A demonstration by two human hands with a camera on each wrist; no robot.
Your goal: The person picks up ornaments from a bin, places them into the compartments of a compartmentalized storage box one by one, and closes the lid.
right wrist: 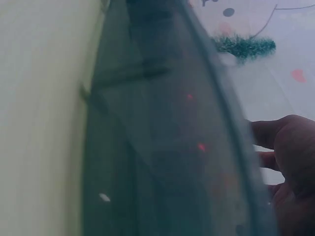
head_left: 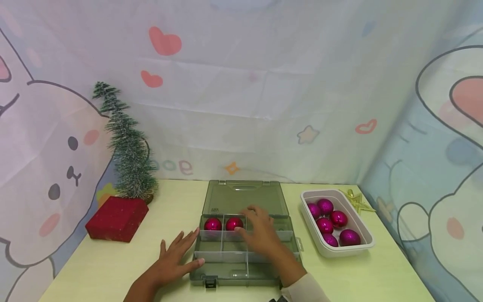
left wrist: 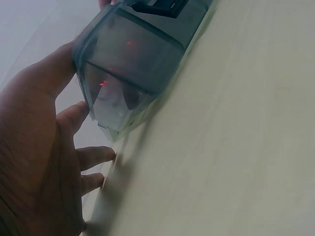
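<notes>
The work looks to be in its early part: two balls sit in the divided box (head_left: 222, 270), the left ball (head_left: 213, 224) and the neighbouring ball (head_left: 234, 222) each in its own compartment of the box's back row, while six loose balls (head_left: 349, 238) lie in the white tub (head_left: 320, 251) to the right of the box. The box's middle and front rows show no balls, though the right hand (head_left: 262, 233) hides part of them. That hand arches over the box's back row, thumb and fingers parted beside the neighbouring ball; whether they touch it cannot be told. The left hand (head_left: 173, 260) rests against the box's left side, fingers spread. The two boxed balls are round, glossy and deep pinkish red, with bright highlights; those right of the box range from similar red to purple-magenta, some with a speckled, glittery skin.
</notes>
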